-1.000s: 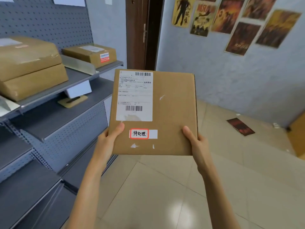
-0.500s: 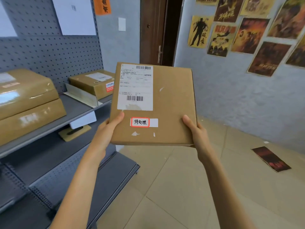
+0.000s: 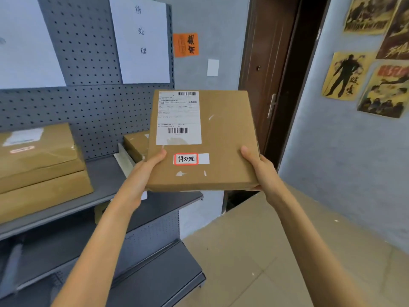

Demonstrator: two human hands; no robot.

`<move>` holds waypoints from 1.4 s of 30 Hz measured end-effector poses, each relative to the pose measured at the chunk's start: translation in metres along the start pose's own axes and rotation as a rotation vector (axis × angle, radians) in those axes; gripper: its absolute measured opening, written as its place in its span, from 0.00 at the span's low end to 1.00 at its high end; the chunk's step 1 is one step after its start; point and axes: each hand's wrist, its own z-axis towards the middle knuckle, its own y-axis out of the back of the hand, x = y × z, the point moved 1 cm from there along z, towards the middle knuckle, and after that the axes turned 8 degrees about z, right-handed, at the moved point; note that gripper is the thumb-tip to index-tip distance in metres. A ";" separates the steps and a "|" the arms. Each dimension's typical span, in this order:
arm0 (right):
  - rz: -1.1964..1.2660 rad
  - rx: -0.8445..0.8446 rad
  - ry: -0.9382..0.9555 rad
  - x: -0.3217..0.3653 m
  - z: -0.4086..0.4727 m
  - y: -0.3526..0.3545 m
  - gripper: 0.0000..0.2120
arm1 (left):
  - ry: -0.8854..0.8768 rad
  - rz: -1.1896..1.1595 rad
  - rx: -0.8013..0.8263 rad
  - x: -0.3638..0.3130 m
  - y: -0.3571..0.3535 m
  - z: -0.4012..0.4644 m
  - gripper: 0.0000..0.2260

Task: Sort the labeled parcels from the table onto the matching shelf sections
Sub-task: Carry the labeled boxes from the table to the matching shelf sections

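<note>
Overhead, two hands [image 3: 257, 173], one parcel [image 3: 223, 140].

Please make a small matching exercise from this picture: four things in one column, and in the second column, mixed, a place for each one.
Things:
1. held parcel
2. white paper sign
3. orange notice
4. stacked parcels

Places:
A. on the grey wall beside the door
B. on the shelf, left part
C. between the left hand and the right hand
D. on the pegboard above the shelf

Pairs: 1-C, 2-D, 3-A, 4-B
</note>
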 end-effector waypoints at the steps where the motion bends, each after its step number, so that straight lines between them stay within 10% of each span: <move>1: -0.010 0.033 -0.015 0.006 0.017 -0.001 0.34 | 0.009 -0.001 -0.013 -0.005 0.000 0.008 0.19; 42: -0.164 0.519 -0.299 0.000 0.388 -0.168 0.16 | 0.306 0.003 -0.542 -0.010 0.041 0.269 0.12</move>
